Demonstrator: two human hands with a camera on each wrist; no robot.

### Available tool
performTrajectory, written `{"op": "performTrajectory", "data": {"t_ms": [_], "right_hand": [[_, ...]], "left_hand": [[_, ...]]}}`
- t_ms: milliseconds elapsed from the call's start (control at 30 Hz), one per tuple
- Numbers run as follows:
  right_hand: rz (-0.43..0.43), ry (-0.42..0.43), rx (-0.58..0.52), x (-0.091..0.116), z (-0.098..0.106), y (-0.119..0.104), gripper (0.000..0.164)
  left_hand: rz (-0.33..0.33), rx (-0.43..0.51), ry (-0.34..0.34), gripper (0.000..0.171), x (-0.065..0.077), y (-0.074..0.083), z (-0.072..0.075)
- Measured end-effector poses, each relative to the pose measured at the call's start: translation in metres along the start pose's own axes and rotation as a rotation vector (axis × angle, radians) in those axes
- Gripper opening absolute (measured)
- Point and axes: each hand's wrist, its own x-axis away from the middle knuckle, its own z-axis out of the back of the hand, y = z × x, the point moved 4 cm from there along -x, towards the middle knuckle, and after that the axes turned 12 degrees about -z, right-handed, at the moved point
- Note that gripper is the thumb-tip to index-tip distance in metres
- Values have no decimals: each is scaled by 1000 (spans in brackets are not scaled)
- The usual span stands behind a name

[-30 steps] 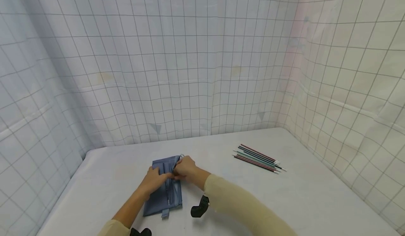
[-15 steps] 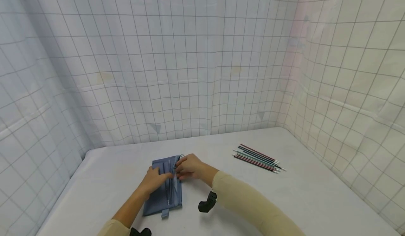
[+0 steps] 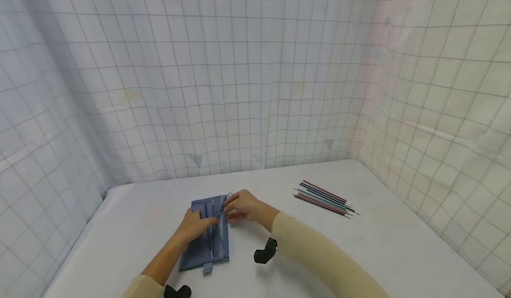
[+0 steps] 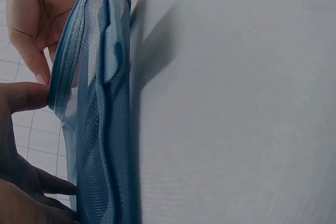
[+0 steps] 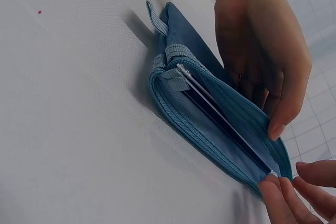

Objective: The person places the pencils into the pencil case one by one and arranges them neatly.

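A blue zip pencil case (image 3: 199,250) lies on the table, its zipped mouth spread apart in the right wrist view. Inside it lie slender pencil-like sticks (image 5: 220,111), with a silver end showing near the zip's corner. My left hand (image 3: 192,228) holds the case's panel, thumb at the zipped edge (image 5: 210,153) and fingers behind it. My right hand (image 3: 244,207) is at the far right end of the case, its fingers (image 5: 281,200) loosely bent and touching the edge there. Whether these fingertips pinch anything is hard to see.
Several similar sticks (image 3: 325,199) in red, dark blue and green lie side by side at the right of the white table (image 3: 255,262). Grid-patterned curtains (image 3: 223,80) surround the table at the back and sides. A small fabric loop (image 5: 155,17) sticks out of the case.
My right hand has drawn back a little to the right along the case's far end, its fingers loosening. My left hand and the case have hardly moved.
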Motion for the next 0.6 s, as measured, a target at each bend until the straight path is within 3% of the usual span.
{"op": "performTrajectory", "data": {"t_ms": [600], "right_hand": [[19,33,28,5,22,-3,30]], "left_hand": [[18,-34,-1,97,-1,0,0]]}}
